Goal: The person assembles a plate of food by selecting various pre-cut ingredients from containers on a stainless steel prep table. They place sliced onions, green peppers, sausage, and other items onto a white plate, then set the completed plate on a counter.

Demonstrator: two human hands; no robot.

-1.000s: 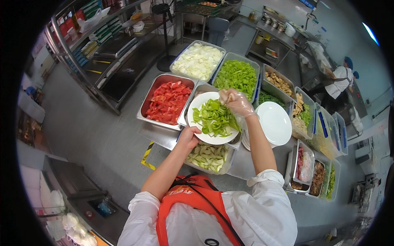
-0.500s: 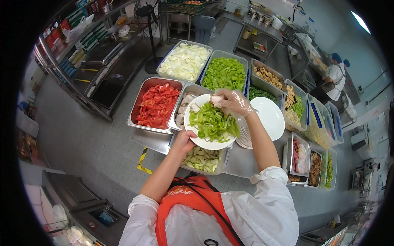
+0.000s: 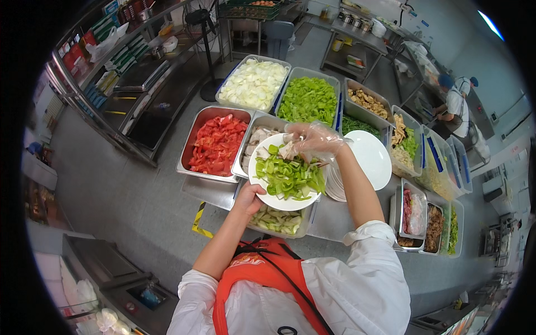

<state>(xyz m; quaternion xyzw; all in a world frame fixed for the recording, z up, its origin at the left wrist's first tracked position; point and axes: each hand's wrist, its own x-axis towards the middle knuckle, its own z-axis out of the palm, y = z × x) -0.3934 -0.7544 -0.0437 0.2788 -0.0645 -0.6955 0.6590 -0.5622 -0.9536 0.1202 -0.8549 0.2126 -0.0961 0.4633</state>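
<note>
My bare left hand (image 3: 250, 200) grips the near left rim of a white plate (image 3: 283, 204), thumb on top. Cut green pepper pieces (image 3: 289, 177) are heaped on the plate. Over its far side is my right hand (image 3: 319, 139) in a clear plastic glove, fingers bent down and closed around pale, whitish slices (image 3: 287, 150) at the heap's top edge. More such slices (image 3: 261, 135) lie in a metal pan just beyond the plate, which partly hides them. Below the plate, a tub of pale green slices (image 3: 279, 220) shows in part.
Red pepper pieces (image 3: 218, 144) fill a metal pan at the left. Tubs of chopped white vegetable (image 3: 254, 84) and green pepper (image 3: 308, 99) stand beyond. Stacked white plates (image 3: 369, 162) are at my right forearm. More food tubs (image 3: 432, 173) stand right; two co-workers (image 3: 456, 106) stand far right.
My right hand has lowered slightly, bringing the pale slices down onto the green pepper heap. The plate has stayed nearly in place in my left hand. The whole view has shifted slightly.
</note>
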